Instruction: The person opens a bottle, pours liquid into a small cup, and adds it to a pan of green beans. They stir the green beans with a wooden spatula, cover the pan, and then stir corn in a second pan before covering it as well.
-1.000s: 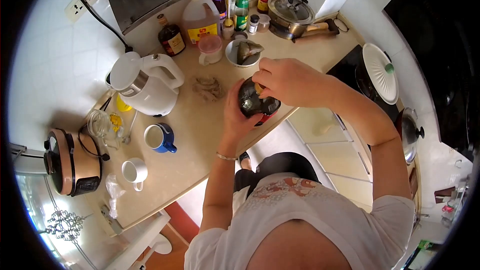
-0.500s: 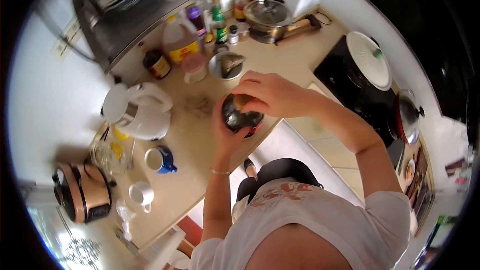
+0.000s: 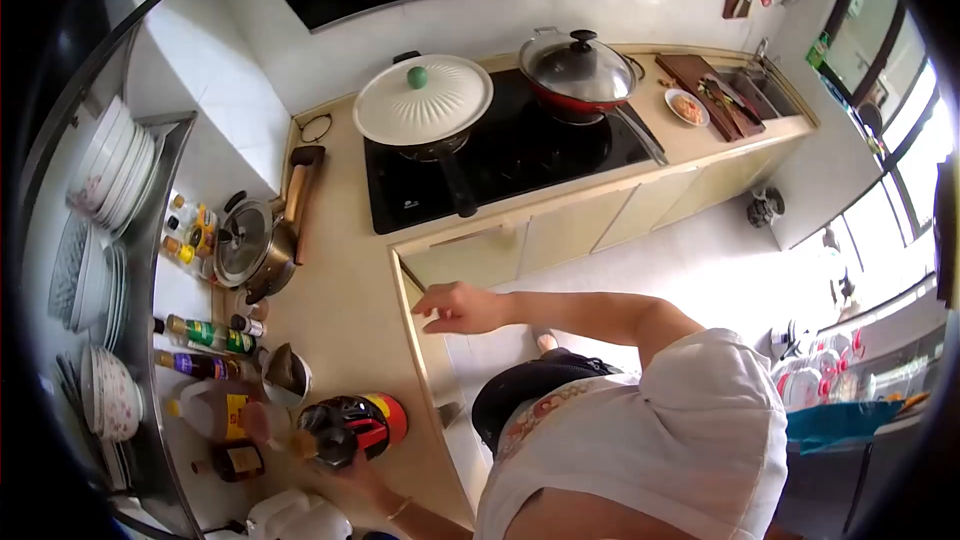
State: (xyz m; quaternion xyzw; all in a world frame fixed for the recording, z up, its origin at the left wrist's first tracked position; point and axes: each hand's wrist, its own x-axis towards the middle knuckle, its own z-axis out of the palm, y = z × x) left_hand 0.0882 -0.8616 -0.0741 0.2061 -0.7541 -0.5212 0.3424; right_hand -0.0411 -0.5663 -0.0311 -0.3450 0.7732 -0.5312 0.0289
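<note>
My left hand (image 3: 358,475) is wrapped round the lower side of a dark plastic jug (image 3: 345,427) with a red and yellow label and a handle. A brownish cap (image 3: 303,444) shows at the jug's mouth. The jug is on the counter at lower left in the head view. My right hand (image 3: 462,308) is in the air by the counter's front edge, apart from the jug. Its fingers are loosely bent and spread, with nothing seen in them. Beside the jug is a metal cup (image 3: 287,376) with something dark in it.
Sauce bottles (image 3: 212,334) line the wall behind the jug, with a lidded pot (image 3: 250,245) further along. On the black cooktop (image 3: 500,175) are a pan with a white lid (image 3: 423,100) and a red wok (image 3: 577,75). A cutting board (image 3: 710,95) lies by the sink.
The view has swung right towards the cooktop. My right hand has left the jug's cap and moved away from it. My left hand still holds the jug.
</note>
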